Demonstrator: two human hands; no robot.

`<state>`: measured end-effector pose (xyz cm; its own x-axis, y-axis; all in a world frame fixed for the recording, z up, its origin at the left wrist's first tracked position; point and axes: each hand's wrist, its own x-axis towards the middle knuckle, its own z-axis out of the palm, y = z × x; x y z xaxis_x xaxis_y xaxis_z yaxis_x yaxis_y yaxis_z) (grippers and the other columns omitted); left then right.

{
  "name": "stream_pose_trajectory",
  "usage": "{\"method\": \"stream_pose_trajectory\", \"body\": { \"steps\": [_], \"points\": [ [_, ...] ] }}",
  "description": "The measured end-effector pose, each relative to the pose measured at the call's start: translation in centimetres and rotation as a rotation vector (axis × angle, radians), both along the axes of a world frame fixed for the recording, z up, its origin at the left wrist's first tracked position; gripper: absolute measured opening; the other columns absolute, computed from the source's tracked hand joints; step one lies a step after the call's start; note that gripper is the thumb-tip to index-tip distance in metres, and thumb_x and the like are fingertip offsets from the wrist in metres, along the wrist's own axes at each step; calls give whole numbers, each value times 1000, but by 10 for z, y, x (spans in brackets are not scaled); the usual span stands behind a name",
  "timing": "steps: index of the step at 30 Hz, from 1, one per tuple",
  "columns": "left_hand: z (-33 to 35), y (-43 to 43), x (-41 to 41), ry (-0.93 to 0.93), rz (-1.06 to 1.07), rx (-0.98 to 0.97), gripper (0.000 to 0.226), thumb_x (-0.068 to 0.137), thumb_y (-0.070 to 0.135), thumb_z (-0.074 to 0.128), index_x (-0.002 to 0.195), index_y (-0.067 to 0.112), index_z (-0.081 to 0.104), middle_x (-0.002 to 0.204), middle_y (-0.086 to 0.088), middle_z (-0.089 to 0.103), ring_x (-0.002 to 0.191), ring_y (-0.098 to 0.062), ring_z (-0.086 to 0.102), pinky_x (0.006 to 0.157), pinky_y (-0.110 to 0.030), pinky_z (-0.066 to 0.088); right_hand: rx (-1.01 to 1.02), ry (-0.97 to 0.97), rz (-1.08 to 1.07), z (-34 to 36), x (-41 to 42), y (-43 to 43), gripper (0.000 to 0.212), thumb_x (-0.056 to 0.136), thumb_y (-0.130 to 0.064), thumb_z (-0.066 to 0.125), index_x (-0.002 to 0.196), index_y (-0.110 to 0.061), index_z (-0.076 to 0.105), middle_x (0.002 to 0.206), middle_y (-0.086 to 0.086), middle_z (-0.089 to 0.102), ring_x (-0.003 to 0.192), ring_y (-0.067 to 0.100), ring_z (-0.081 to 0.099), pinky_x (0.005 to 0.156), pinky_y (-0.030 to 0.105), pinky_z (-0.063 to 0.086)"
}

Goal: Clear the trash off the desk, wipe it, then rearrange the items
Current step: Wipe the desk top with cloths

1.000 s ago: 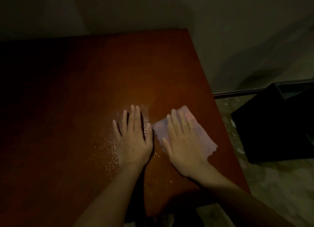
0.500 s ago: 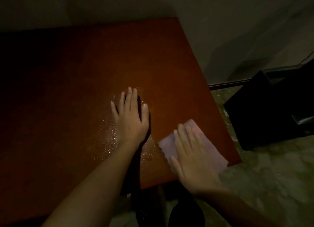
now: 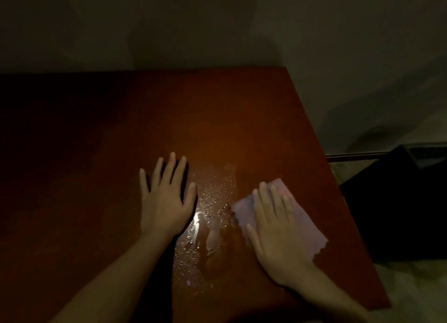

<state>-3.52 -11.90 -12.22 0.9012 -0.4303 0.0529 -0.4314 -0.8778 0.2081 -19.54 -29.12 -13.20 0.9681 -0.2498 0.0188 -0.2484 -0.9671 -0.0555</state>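
1 lt pink cloth (image 3: 313, 240), wavy-edged

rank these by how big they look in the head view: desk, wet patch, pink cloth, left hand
1. desk
2. wet patch
3. pink cloth and left hand: these look about alike. The right hand covers part of the cloth, so I won't rank them.
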Motion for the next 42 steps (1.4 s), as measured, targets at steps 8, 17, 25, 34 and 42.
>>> {"method": "stream_pose_trajectory", "body": {
  "steps": [8, 17, 25, 34, 42],
  "points": [
    [5, -4, 8, 56, -4, 0, 72, 90, 63, 3, 154, 30, 4, 160, 8, -4, 146, -8, -13, 116, -43, -19, 72, 31, -180, 6, 120, -56, 80, 88, -51, -14, 150, -3, 0, 158, 18, -6, 146, 31, -7, 119, 46, -4],
    [7, -9, 18, 89, 52, -61, 71, 91, 65, 0, 152, 28, -2, 159, 8, -3, 147, -8, -12, 117, -40, -18, 82, 32, 134, 4, 160, -9, 68, 97, -47, 2, 149, -3, 3, 157, 19, -4, 146, 32, -7, 119, 48, -3],
    [7, -11, 20, 94, 69, -56, 70, 92, 64, 5, 153, 30, -1, 160, 9, -4, 146, -8, -15, 117, -42, -16, 91, 74, -16, 12, 185, -66, 76, 90, -49, -10, 150, -3, -1, 158, 18, -8, 146, 30, -10, 119, 46, -5],
    [5, -8, 21, 108, 50, -48, 69, 90, 63, 0, 150, 30, -7, 160, 7, -7, 147, -11, -14, 118, -45, -13, 11, 29, 240, 6, 96, 4, 64, 100, -45, 19, 148, -3, 19, 156, 18, 11, 146, 31, 8, 115, 43, 5],
    [4, -5, 19, 53, -6, -127, 70, 92, 57, 10, 154, 24, 3, 161, 3, 2, 148, -15, -9, 117, -45, -14, 111, 6, -97, 8, 117, 46, 71, 95, -47, 0, 149, 0, 5, 157, 21, 0, 146, 32, -4, 119, 48, 3]
  ]
}}
